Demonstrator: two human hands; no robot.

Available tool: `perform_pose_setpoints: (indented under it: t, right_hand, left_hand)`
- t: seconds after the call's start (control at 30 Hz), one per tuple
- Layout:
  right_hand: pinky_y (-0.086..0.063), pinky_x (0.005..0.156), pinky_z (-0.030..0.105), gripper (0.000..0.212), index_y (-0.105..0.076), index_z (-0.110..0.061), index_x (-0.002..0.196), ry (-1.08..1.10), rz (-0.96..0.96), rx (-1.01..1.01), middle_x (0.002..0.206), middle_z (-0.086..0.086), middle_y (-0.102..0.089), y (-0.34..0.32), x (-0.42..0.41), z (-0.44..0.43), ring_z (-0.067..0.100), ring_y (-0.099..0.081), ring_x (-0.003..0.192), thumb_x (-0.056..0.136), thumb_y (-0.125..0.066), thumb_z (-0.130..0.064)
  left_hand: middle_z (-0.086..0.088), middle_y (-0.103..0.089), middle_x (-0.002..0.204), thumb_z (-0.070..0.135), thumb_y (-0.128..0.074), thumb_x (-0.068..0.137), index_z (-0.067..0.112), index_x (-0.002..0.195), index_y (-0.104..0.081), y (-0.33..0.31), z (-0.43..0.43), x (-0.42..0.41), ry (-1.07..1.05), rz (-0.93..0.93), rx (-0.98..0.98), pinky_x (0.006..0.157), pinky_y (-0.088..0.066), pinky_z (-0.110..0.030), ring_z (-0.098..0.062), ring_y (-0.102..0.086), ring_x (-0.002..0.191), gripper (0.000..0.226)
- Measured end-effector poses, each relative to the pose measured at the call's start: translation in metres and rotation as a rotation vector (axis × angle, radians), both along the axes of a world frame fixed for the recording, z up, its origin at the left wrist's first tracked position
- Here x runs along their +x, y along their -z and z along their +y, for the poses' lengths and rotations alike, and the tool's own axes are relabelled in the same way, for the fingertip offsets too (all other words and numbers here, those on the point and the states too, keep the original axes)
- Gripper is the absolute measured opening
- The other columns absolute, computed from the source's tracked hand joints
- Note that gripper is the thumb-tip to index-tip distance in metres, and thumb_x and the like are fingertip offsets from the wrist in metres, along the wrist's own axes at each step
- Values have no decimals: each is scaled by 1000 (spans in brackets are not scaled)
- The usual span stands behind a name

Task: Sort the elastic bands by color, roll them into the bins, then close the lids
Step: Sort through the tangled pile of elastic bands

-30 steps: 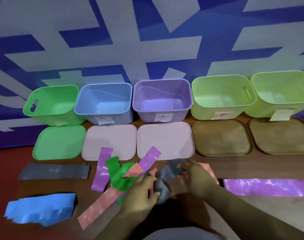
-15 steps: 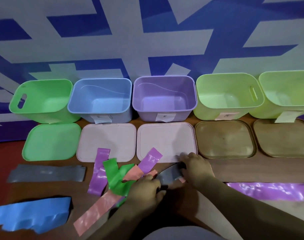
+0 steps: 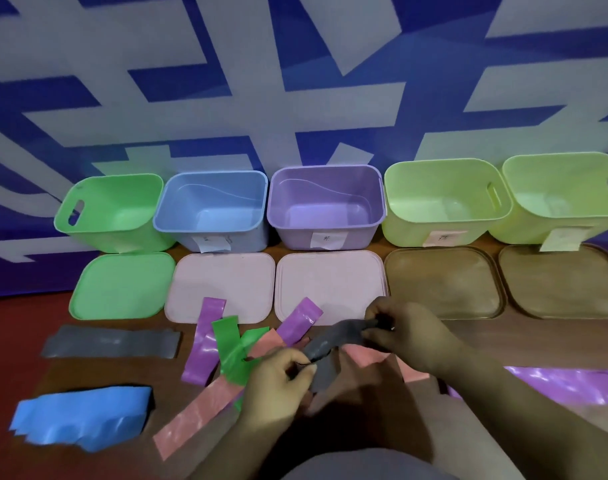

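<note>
Your left hand (image 3: 278, 375) pinches the near end of the grey elastic band (image 3: 337, 336) and your right hand (image 3: 413, 337) pinches its far end, holding it just above the mixed pile of bands (image 3: 231, 351) on the bench (image 3: 538, 344). It looks thin, light and limp (it sags and twists between your grips), so grip the very ends, flatten it, then roll tightly; it will likely spring loose.

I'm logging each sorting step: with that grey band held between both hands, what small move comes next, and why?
Probably carry the held grey band left and lay it on the flat grey band: the left hand and right hand pinch its ends above the mixed pile.
</note>
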State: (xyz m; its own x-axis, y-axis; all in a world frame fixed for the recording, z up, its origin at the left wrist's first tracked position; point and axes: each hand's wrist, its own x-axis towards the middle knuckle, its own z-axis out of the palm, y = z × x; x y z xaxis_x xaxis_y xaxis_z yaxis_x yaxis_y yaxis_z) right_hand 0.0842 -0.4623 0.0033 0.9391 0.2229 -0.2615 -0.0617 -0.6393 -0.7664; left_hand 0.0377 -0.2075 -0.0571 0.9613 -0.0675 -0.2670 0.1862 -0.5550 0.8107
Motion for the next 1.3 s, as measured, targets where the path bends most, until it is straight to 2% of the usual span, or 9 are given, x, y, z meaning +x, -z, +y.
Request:
perform_pose_setpoints:
  t: [0.13,0.33,0.43,0.6,0.7,0.9,1.03,1.2,1.3]
  right_hand:
    - [-46,62,16,16,-66,-29,91,86,-114,34,80,-11,-66,-19,-9,-4,6,-60,74,81,-75,-19]
    - [-43,63,10,15,-71,-25,88,155,-175,117,78,-10,-68,-39,-24,-4,0,-60,70,82,-77,-13]
    - [-45,66,10,18,-72,-27,88,142,-166,108,81,-11,-70,-43,-29,0,1,-62,74,82,-76,-10]
    - [-46,65,11,22,-71,-30,87,142,-153,94,81,-10,-70,-49,-42,14,2,-62,74,82,-75,-9]
    - [-45,63,10,21,-69,-28,84,161,-161,90,78,-8,-70,-51,-48,30,2,-61,71,82,-74,-9]
    - [-45,64,12,17,-71,-24,83,214,-165,63,78,-8,-70,-48,-56,50,2,-63,71,82,-74,-8]
    - [-44,64,7,16,-72,-21,83,219,-163,42,78,-8,-71,-52,-62,53,0,-63,72,82,-73,-5]
    - [-51,66,21,16,-71,-23,80,200,-184,36,77,-6,-71,-50,-57,42,6,-64,72,83,-74,-8]
    - [-50,66,20,15,-70,-23,80,145,-165,41,77,-7,-70,-47,-50,37,6,-62,73,83,-74,-9]
  left_hand:
    - [-4,-72,83,-7,-61,81,33,85,-68,-11,4,-4,-66,51,-150,70,-48,-29,-16,-66,76,40]
    - [-2,-71,92,-17,-49,78,35,84,-67,-33,11,-10,-145,41,-199,77,-48,-32,-20,-68,88,56]
    - [-5,-69,89,-21,-42,81,24,82,-65,-45,13,-14,-193,41,-246,72,-46,-26,-21,-63,83,50]
    - [16,-67,74,-14,-44,91,13,83,-62,-48,22,-21,-217,36,-291,66,-44,-20,-3,-56,70,34]
    - [13,-67,75,-12,-54,89,12,90,-63,-41,37,-27,-103,98,-298,64,-43,-12,-1,-58,70,26]
    - [-6,-73,98,-22,-55,82,13,107,-63,-21,70,-33,34,219,-328,75,-47,-16,-5,-65,87,44]
    - [12,-69,83,-22,-53,82,22,110,-62,-19,84,-36,102,229,-262,72,-44,-19,-2,-62,80,53]
    - [0,-74,93,-11,-60,85,27,104,-63,-24,94,-43,-46,198,-212,79,-49,-31,-19,-68,92,43]
    - [5,-73,88,6,-68,81,34,90,-65,-35,93,-49,-177,77,-106,74,-50,-23,-8,-68,82,29]
